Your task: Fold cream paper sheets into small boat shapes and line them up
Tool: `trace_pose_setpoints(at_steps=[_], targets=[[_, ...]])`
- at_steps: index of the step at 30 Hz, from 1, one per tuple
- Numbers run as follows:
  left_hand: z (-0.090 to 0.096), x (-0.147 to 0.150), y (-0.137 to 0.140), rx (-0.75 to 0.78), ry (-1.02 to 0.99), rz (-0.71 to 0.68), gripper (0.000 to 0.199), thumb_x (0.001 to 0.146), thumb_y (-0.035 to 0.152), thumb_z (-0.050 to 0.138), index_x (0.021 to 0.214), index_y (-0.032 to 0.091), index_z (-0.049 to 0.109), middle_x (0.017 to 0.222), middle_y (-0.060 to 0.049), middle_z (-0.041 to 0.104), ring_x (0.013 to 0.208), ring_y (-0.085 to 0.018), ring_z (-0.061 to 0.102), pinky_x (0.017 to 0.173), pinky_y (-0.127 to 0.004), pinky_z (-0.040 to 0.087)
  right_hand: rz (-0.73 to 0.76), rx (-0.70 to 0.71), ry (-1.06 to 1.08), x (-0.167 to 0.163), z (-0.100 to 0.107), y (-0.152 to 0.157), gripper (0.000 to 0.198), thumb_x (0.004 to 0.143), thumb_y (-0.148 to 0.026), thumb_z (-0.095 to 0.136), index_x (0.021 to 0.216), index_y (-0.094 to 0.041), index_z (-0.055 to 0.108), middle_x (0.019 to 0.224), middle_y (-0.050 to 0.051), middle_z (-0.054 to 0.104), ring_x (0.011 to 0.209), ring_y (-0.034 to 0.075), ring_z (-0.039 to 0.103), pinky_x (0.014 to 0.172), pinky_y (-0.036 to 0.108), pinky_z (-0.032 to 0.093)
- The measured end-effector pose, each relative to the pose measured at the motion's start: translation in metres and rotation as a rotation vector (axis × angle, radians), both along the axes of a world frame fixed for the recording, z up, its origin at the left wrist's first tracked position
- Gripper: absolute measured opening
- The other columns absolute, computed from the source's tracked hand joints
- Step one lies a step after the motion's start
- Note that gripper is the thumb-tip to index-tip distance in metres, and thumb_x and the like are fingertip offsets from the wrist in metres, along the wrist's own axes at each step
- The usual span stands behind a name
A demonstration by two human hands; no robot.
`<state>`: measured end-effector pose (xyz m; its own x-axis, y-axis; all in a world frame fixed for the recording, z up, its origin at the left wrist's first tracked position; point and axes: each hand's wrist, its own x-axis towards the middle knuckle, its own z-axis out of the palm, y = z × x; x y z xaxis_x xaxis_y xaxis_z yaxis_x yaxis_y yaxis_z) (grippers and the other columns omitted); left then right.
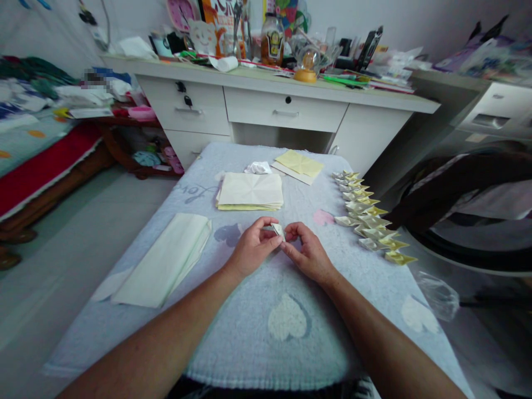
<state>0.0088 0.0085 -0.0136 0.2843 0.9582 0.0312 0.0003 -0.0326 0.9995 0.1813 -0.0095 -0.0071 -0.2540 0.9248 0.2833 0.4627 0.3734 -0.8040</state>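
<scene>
Above the middle of the cloth-covered table (233, 343), a small folded piece of paper (279, 230) is pinched between my fingers. My left hand (255, 246) grips it from the left, thumb in front and fingers behind. From the right, my right hand (305, 249) holds its edge with thumb and index finger. Beyond my hands lies a stack of creased paper squares (250, 189), white on top with yellow beneath. Rows of folded paper boats (369, 219), white and yellow, line the table's right side.
A folded white sheet bundle (166, 260) lies at left. Yellow and white sheets (298, 164) and a crumpled white paper (257, 168) sit at the back. Behind stands a cluttered white desk (286, 113); a washing machine (490, 122) is at right, a bed (45, 160) at left.
</scene>
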Motion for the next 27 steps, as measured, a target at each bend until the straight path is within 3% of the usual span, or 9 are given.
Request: trace_pose_setpoints(at_steps=[6,12,16,21,27], targets=[[-0.0028,0.0027,0.0006,-0.005,-0.081,-0.076,0.031,0.081,0.028,0.064,0.109,0.017,0.059,0.106,-0.006,0.068,0.095,-0.018,0.066,0.082,-0.027,0.051,0.035,-0.024,0.043,-0.0019,0.0002,-0.0018,0.022,0.083,-0.028,0.063,0.101,-0.022,0.053,0.091,0.003,0.06,0.087,0.018,0.056,0.081,0.032,0.044],[-0.001,0.0003,-0.0008,-0.02,-0.055,-0.063,0.037,0.081,0.029,0.065,0.114,0.017,0.059,0.097,-0.007,0.072,0.088,-0.019,0.069,0.078,-0.029,0.054,0.037,-0.017,0.047,-0.0016,0.0033,-0.0025,0.019,0.083,-0.025,0.06,0.1,-0.021,0.053,0.091,0.003,0.059,0.086,0.018,0.055,0.08,0.031,0.044],[0.0028,0.0006,-0.0022,0.05,0.035,-0.025,0.035,0.078,0.022,0.064,0.112,0.015,0.06,0.105,-0.008,0.069,0.087,-0.018,0.068,0.076,-0.028,0.055,0.019,0.01,0.014,-0.0024,0.0057,-0.0031,0.014,0.082,-0.019,0.055,0.095,-0.02,0.052,0.087,0.003,0.058,0.082,0.017,0.054,0.077,0.031,0.043],[-0.0008,0.0032,-0.0039,0.237,0.187,0.002,0.035,0.077,0.011,0.058,0.111,0.018,0.059,0.112,-0.008,0.066,0.093,-0.017,0.067,0.084,-0.028,0.053,-0.024,0.028,-0.066,-0.0037,0.006,-0.0039,0.016,0.078,-0.015,0.053,0.094,-0.02,0.051,0.084,0.002,0.058,0.079,0.017,0.053,0.075,0.031,0.043],[0.0011,0.0061,-0.0074,0.351,0.308,0.058,0.033,0.077,0.007,0.055,0.107,0.019,0.057,0.102,-0.005,0.066,0.089,-0.016,0.066,0.085,-0.029,0.052,-0.098,0.105,-0.142,-0.0055,0.0042,-0.0063,0.018,0.074,-0.014,0.054,0.091,-0.02,0.049,0.078,0.0,0.056,0.073,0.017,0.053,0.069,0.028,0.041]])
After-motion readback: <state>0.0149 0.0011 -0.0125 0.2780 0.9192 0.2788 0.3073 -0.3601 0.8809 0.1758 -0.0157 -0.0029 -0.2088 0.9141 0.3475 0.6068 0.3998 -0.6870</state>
